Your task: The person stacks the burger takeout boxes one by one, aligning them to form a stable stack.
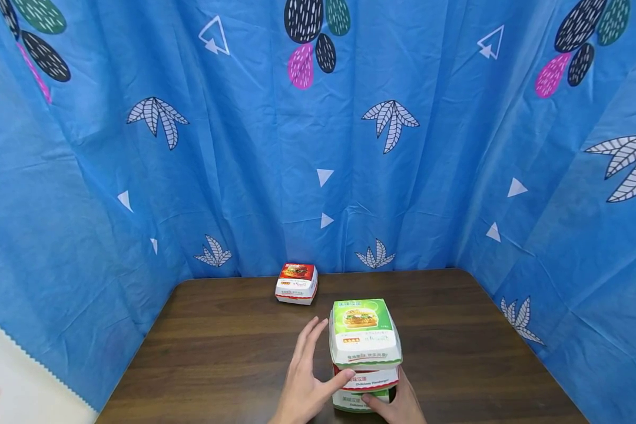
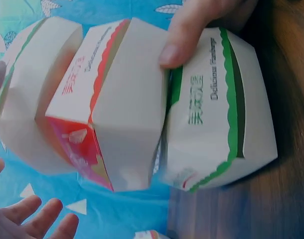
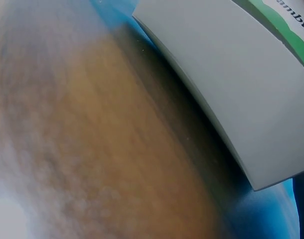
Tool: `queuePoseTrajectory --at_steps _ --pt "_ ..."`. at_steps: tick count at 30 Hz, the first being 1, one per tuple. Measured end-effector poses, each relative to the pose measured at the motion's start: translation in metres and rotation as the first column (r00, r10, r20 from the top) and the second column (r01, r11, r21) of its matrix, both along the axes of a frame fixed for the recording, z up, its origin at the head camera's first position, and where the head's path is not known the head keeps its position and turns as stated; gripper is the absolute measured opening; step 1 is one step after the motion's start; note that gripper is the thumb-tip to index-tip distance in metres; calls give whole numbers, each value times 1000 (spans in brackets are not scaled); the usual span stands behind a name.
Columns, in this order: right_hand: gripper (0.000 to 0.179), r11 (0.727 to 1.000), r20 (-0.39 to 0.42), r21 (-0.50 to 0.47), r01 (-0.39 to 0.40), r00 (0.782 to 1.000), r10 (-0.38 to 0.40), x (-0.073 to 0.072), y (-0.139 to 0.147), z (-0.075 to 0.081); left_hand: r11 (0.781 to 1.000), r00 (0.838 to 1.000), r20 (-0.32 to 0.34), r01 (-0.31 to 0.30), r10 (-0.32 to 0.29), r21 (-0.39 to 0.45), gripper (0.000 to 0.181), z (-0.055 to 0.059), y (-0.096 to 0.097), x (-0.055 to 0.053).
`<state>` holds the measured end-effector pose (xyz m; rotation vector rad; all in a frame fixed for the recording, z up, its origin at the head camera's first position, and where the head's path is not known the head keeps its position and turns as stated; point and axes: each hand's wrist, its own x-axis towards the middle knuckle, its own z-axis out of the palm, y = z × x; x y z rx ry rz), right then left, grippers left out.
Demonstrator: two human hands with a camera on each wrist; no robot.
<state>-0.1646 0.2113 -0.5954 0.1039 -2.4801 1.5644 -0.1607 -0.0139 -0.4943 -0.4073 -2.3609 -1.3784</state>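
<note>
Gripping, right hand [image 1: 397, 403]: curled round the right side of the bottom box [image 1: 350, 401], with the thumb on its front near the seam with the middle box [image 1: 373, 378].
Left hand [image 1: 304, 377]: spread at the left of the stack [image 1: 365, 353], with loose, parted fingers closed on nothing; at the thumb, cannot tell touching from just beside.
Bottom box: green-trimmed, lowest of three, low at the near side of the bench [image 1: 217, 330]; cannot tell resting from slightly lifted.
Middle box: red-trimmed, between two green-trimmed ones.
Top box [image 1: 364, 335]: burger picture upward, slightly askew on the middle one.
Handling: probably light, hollow card; fairly stiff along the folds, easily dented on the flat panels, perhaps slippery on the smooth print. Likely to slide apart if tilted.
Best hold: low on both sides of the bottom box, with flat, gentle pressure; steady higher up with an open palm, without squeezing the lids.
Far box [image 1: 297, 282]: red-lidded, alone near the back edge, well apart from the stack.
Curtain [image 1: 297, 147]: blue, printed with leaves and triangles, behind the bench.
</note>
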Motion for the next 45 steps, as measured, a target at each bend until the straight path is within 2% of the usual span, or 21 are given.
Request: queuePoseTrajectory --at_steps 10,14,18,29,37,45 --pt "72 1000 4 -7 -8 1000 8 -1 1 0 994 998 -2 -69 70 87 87 -14 -18 -10" --pt "77 998 0 -48 -32 999 32 -1 1 0 992 997 22 -76 74 101 88 -16 -23 -14" --pt "78 997 37 -64 -40 998 43 -1 1 0 993 998 32 -65 62 101 87 -16 -27 -17" --pt "80 997 74 -66 -37 996 42 -2 0 4 989 997 -13 -79 81 124 62 -18 -35 -31" --pt "78 997 64 -68 -34 997 38 -3 -2 1 979 989 63 -141 133 145 56 -27 -47 -44" --pt "78 999 31 -45 -15 999 17 -4 -2 -1 968 980 119 -179 160 175 59 -40 -54 -66"
